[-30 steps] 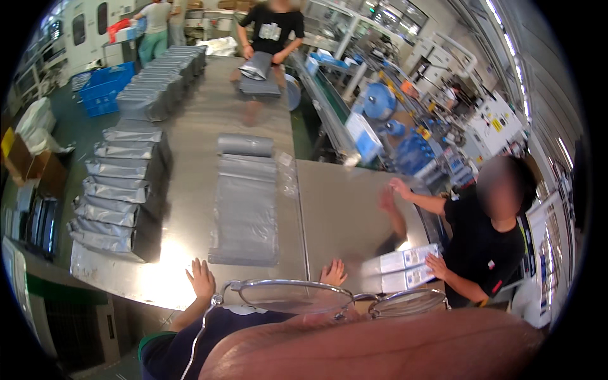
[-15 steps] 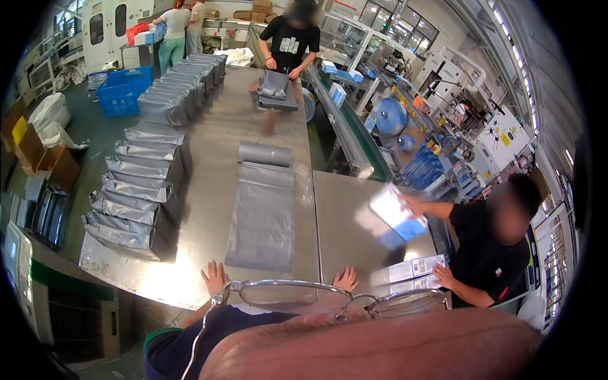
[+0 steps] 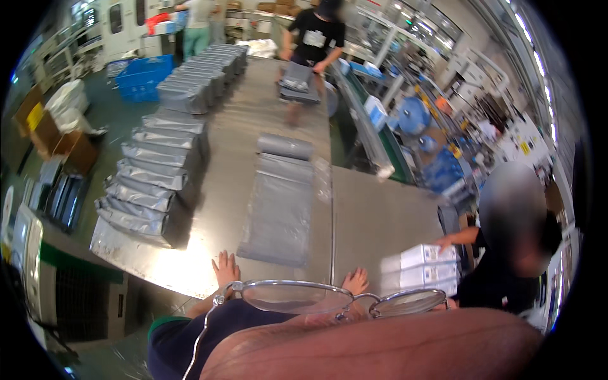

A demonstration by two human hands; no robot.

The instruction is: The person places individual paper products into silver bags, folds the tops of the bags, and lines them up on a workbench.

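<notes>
My left hand (image 3: 226, 268) lies on the near edge of the metal table (image 3: 358, 209), fingers spread and holding nothing. My right hand (image 3: 356, 280) rests farther right along the same edge, also with fingers apart and empty. Beyond and between them a flat grey plastic bag (image 3: 278, 212) is laid out lengthwise, touched by neither hand. At its far end sits a rolled or folded grey bundle (image 3: 285, 146). White cartons (image 3: 423, 256) stand side by side to the right of my right hand, with a co-worker's hand on them.
Upright filled grey bags (image 3: 152, 171) line the table's left side. At the far end another person handles folded grey bags (image 3: 297, 79). A green conveyor (image 3: 370, 130) runs along the right. A blue crate (image 3: 144, 79) and cardboard boxes (image 3: 75, 152) stand on the floor at left.
The co-worker at right has lowered the carton held in the air and set it beside the others. The view has shifted slightly; my hands stay at the table edge.
</notes>
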